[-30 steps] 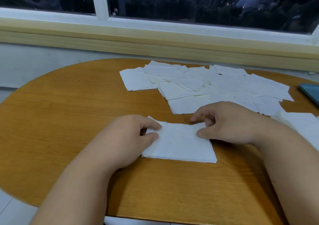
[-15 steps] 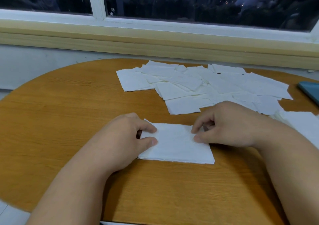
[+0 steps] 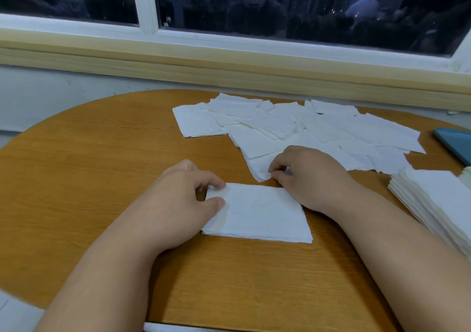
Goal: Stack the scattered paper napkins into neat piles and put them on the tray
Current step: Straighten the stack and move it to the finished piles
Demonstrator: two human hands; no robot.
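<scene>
I note left hand (image 3: 178,199) pinching the edge of the squared pile of white paper napkins (image 3: 262,217) lying between both hands, right hand (image 3: 308,176) pinching the corner of a loose white paper napkin (image 3: 258,170) just beyond.

A home-like room: wooden table (image 3: 102,178) beneath a night-dark window (image 3: 280,5).

Bare wood is lying open across the left half of the oval orange-brown wooden table (image 3: 76,178). A square white napkin pile (image 3: 262,214) is blocking the middle, a loose spread of white paper napkins (image 3: 331,130) the far right, and 1 thick white napkin stack (image 3: 438,199) and a flat teal object (image 3: 456,145) the right edge.
</scene>
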